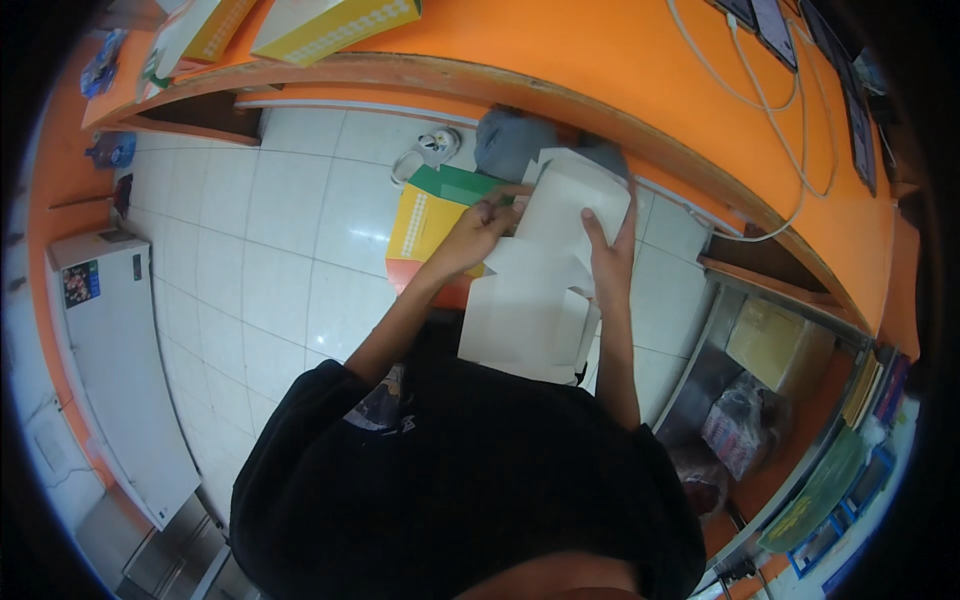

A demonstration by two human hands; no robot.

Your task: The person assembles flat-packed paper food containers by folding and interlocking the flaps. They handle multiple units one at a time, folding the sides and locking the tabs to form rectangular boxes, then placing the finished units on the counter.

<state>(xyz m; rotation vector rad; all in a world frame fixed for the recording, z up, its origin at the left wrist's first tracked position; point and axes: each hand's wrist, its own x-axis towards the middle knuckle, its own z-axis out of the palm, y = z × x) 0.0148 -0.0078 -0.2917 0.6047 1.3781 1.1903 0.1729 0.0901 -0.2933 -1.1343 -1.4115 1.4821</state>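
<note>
I hold an unfolded white cardboard box blank (540, 290) in front of my chest, below the edge of an orange counter (620, 70). My left hand (478, 235) grips its upper left flap, fingers curled on the edge. My right hand (608, 258) presses flat against the upper right panel, thumb on the front. Behind the blank, at my left hand, are a yellow flat box (425, 222) with a green part (455, 185) and an orange-red edge below it.
Yellow boxes (335, 25) lie on the counter's far left. White cables (770, 110) and dark devices (765, 25) sit on its right. A white chest freezer (115, 350) stands on the tiled floor at left. Shelves with packed goods (745, 420) are at lower right.
</note>
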